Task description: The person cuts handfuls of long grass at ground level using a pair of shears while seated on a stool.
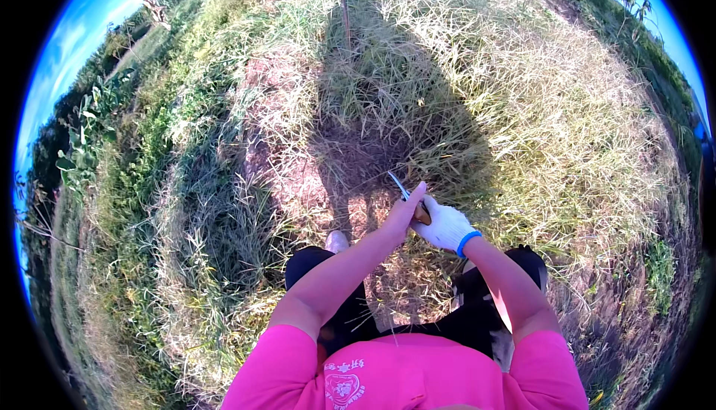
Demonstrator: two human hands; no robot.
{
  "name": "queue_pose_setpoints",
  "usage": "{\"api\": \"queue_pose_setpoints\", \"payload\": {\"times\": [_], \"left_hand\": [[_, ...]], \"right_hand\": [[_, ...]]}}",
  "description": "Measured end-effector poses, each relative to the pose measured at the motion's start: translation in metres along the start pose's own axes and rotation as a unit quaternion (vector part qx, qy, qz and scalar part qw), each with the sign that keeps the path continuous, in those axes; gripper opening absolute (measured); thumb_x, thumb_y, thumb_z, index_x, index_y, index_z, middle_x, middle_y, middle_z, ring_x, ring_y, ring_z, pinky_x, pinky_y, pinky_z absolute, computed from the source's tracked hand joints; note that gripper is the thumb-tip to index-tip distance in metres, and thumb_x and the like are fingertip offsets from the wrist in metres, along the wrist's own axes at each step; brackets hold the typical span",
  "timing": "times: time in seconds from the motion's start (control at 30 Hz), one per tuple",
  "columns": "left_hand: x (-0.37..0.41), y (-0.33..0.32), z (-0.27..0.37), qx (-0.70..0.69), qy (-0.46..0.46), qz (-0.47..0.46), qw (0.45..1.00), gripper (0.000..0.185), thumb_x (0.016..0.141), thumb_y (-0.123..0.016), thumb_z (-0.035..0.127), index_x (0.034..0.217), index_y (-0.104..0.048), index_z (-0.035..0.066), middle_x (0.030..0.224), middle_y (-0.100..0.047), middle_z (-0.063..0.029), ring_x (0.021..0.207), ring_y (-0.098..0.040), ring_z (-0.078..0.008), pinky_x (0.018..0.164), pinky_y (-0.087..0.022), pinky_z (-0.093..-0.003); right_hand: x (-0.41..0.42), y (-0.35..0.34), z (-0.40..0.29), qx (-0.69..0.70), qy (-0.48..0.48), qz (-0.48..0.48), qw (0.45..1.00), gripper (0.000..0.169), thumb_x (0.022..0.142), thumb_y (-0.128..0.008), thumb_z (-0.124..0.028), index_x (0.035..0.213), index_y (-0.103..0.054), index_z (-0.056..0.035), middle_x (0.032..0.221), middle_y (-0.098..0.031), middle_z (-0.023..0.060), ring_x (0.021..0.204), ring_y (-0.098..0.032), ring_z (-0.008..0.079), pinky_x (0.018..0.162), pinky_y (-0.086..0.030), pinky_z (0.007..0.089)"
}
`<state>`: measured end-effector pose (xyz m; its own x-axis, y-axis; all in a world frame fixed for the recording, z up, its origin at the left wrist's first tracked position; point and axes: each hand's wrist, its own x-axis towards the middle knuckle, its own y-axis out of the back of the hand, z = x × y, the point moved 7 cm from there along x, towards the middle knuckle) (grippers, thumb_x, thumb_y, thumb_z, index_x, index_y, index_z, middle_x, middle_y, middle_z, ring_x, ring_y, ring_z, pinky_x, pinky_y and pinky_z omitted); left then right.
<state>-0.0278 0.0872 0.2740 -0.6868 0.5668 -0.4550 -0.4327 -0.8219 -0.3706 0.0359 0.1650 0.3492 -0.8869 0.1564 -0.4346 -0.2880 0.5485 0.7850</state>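
Note:
A hand tool with a narrow metal blade [397, 183] and a brown handle [423, 215] is held low in front of my knees. My right hand [446, 226], in a white knit glove with a blue cuff, grips the handle. My left hand [401, 214] is bare and meets the glove at the tool. Its thumb lies across the tool where blade and handle join, with the fingers hidden beneath. The blade tip points forward and left, above trampled dry grass [386, 147]. Part of the handle is covered by my hands, so the tool's exact kind is unclear.
A thin upright stem [343, 7] stands ahead. Dense pale grass [559, 130] spreads to the right, and greener weeds [162, 130] grow on the left. My shoe [337, 241] rests on bare soil and straw between my bent legs. My shadow falls forward.

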Motion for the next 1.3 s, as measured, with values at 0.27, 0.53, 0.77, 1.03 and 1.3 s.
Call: {"api": "queue_pose_setpoints", "payload": {"times": [0.27, 0.53, 0.77, 1.03, 1.3], "left_hand": [[0.008, -0.002, 0.001, 0.088, -0.017, -0.036, 0.995, 0.053, 0.079, -0.061, 0.062, 0.068, -0.055, 0.011, 0.070, -0.060, -0.0036, 0.070, -0.057, -0.0126, 0.073, -0.043, -0.0262], [-0.008, -0.022, 0.001, 0.117, -0.047, -0.133, 0.983, 0.054, 0.089, -0.050, 0.057, 0.097, -0.059, 0.005, 0.091, -0.063, -0.0047, 0.088, -0.058, -0.0127, 0.088, -0.042, -0.0281], [-0.017, -0.007, -0.012, 0.208, -0.015, -0.155, 0.966, 0.056, 0.093, -0.048, 0.049, 0.123, -0.050, 0.001, 0.114, -0.061, -0.0103, 0.111, -0.054, -0.0209, 0.099, -0.039, -0.0365], [-0.033, 0.041, 0.009, 0.513, -0.070, -0.129, 0.846, 0.044, 0.082, -0.069, 0.023, 0.118, -0.056, 0.002, 0.111, -0.064, -0.0114, 0.102, -0.062, -0.0221, 0.086, -0.050, -0.0346], [-0.031, 0.083, 0.000, 0.589, -0.165, -0.055, 0.789, 0.027, 0.073, -0.067, 0.015, 0.097, -0.067, 0.006, 0.089, -0.068, -0.0109, 0.082, -0.066, -0.0220, 0.073, -0.052, -0.0341]], "right_hand": [[-0.004, 0.008, 0.007, 0.089, 0.038, -0.003, 0.995, 0.077, 0.079, -0.053, -0.056, 0.134, -0.033, -0.0064, 0.106, -0.062, 0.0252, 0.099, -0.060, 0.0411, 0.084, -0.047, 0.0447], [-0.014, 0.015, 0.023, 0.100, 0.078, 0.032, 0.991, 0.077, 0.078, -0.054, -0.054, 0.134, -0.035, -0.0052, 0.109, -0.060, 0.0276, 0.099, -0.060, 0.0419, 0.085, -0.047, 0.0444], [-0.015, 0.017, 0.041, 0.101, 0.078, 0.039, 0.991, 0.062, 0.077, -0.056, -0.047, 0.121, -0.049, -0.0030, 0.104, -0.063, 0.0245, 0.095, -0.061, 0.0394, 0.084, -0.047, 0.0438], [-0.005, 0.006, 0.081, 0.327, 0.000, 0.047, 0.944, 0.038, 0.082, -0.063, -0.027, 0.106, -0.052, 0.0006, 0.072, -0.061, 0.0079, 0.059, -0.060, 0.0161, 0.054, -0.048, 0.0319], [-0.019, -0.067, 0.070, 0.655, -0.108, -0.006, 0.748, 0.026, 0.083, -0.066, -0.023, 0.090, -0.053, -0.0016, 0.072, -0.056, 0.0082, 0.060, -0.061, 0.0220, 0.050, -0.053, 0.0386]]}}
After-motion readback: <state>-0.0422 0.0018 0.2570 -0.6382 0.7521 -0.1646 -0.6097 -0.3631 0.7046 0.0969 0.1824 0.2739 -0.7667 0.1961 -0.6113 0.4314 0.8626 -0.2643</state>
